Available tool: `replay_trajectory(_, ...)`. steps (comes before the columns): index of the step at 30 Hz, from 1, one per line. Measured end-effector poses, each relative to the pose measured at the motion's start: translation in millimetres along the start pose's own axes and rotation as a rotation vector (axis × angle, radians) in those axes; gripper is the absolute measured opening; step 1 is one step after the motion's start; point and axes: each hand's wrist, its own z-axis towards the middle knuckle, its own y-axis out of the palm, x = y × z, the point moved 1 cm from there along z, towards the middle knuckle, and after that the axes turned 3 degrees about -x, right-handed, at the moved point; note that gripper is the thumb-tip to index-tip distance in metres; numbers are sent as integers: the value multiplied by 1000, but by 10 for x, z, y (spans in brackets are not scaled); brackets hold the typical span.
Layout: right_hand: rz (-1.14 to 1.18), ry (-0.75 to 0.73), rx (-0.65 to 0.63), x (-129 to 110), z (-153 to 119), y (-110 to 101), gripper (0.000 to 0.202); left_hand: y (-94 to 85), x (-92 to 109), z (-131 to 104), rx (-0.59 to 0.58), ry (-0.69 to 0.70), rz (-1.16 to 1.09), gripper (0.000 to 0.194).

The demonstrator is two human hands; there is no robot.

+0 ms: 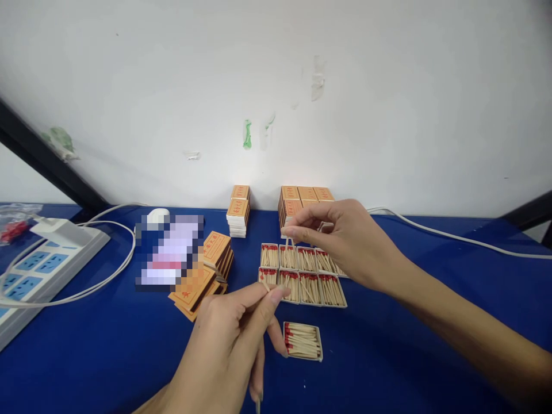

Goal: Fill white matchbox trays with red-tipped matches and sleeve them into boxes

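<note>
Pinched between the thumb and forefinger of my left hand (233,333) is a matchstick (264,283), its red head pointing up and left. My right hand (349,244) reaches over the back row of open matchbox trays (297,270), thumb and forefinger closed on pale matchsticks (288,242); how many cannot be made out. Two rows of these trays stand side by side, filled with red-headed matches, and my right hand hides part of the back row. Closer to me, one separate tray of matches (303,340) lies sideways beside my left fingers.
Orange matchboxes stand stacked against the wall in a small pile (238,211) and a wider one (297,195). Flat orange box sleeves (218,247) lie left of the trays. A blurred phone (172,253), a white cable (129,253) and a power strip (52,259) are further left.
</note>
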Motion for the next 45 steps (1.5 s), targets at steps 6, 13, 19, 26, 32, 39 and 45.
replay_trajectory(6,-167,83,0,164,30,84,26,52,-94,33,-144,15,74,75)
replay_trajectory(13,-245,174,45,176,71,226,23,40,-75,26,-199,32,88,77)
replay_trajectory(19,-285,220,40,175,86,293,25,49,-65,8,-199,58,117,70)
replay_trajectory(26,-294,265,36,146,94,313,24,74,-82,-19,-158,137,139,67)
replay_trajectory(32,-285,322,48,145,89,342,27,92,-120,6,-156,220,140,63)
replay_trajectory(39,-296,325,55,179,62,304,26,104,-98,1,-116,200,159,63)
replay_trajectory(45,-230,262,45,123,-23,177,25,89,-52,-3,-104,148,158,62)
